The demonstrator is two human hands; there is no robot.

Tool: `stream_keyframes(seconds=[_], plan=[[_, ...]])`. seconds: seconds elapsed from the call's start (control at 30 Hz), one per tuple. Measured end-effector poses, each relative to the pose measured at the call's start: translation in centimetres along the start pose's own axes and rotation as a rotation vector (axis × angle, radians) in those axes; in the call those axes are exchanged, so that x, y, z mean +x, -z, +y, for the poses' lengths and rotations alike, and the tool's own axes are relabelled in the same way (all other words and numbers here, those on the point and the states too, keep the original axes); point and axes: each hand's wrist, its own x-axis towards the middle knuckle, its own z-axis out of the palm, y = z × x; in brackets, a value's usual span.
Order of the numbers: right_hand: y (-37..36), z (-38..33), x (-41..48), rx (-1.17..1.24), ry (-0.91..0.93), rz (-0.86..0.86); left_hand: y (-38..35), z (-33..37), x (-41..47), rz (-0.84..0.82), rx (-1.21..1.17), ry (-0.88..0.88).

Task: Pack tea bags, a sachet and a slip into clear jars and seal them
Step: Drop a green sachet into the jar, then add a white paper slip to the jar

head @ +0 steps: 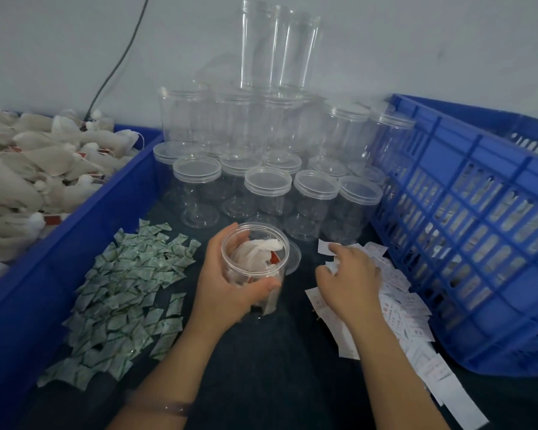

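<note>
**Jar held steady as the other hand goes for a slip**

At far left a blue bin point(84, 231) heaped with tea bags point(28, 181) stands beside a spread of green sachets point(128, 283) on the dark table point(277, 367), both probably kept close for quick filling. The left hand point(227, 280) grips the open jar point(255, 259), thumb across the front and fingers round the back, steadying it mouth-up to take more; tea bags sit inside. Its lid point(295, 259) lies just behind. The right hand point(351, 274) is down on the pile of white slips point(401, 305), well clear of the jar, fingers bent. One slip point(326, 246) touches the fingertips; whether it is pinched I cannot tell.
</note>
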Motion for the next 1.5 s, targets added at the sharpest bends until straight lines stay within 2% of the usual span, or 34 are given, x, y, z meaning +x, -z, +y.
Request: stream_keyframes(seconds=[0.03,0.1,0.4,0.63,0.8,1.0,1.13,1.23,1.33,1.4,1.5], plan=[[0.0,0.5,0.5,-0.124,-0.085,-0.056,0.0,-0.1,0.0,-0.001,0.0,0.003],[-0.6,1.5,0.6,-0.198,-0.159,-0.135,0.0,-0.1,-0.1,-0.001,0.002,0.006],[-1.3,2.4,0.1,-0.111,-0.044,0.046,0.1,-0.4,-0.1,-0.016,0.016,0.002],[-2.2,3.4,0.6,0.059,0.161,0.397,0.0,-0.5,-0.1,-0.012,0.018,-0.007],[-2.1,3.1,0.3,0.211,0.227,0.548,0.1,-0.6,-0.1,-0.007,0.015,-0.001],[-0.3,0.9,-0.7,0.64,0.158,0.496,0.2,-0.6,0.0,-0.011,0.002,0.004],[1.5,-3.2,-1.1,0.96,0.241,0.445,0.3,-0.6,0.0,-0.007,0.011,0.014],[1.7,-6.2,-0.8,0.922,0.326,0.211,0.2,-0.5,0.1,-0.003,0.001,0.017],[0.1,-7.4,-0.7,0.728,0.286,-0.022,0.3,-1.0,0.1,-0.006,0.0,0.033],[-1.0,-7.3,-1.0,0.769,0.208,-0.085,0.4,-1.2,0.0,-0.002,0.01,0.037],[-1.9,-6.7,-1.2,0.785,0.201,-0.059,0.5,-1.3,0.1,-0.008,0.041,0.046]])
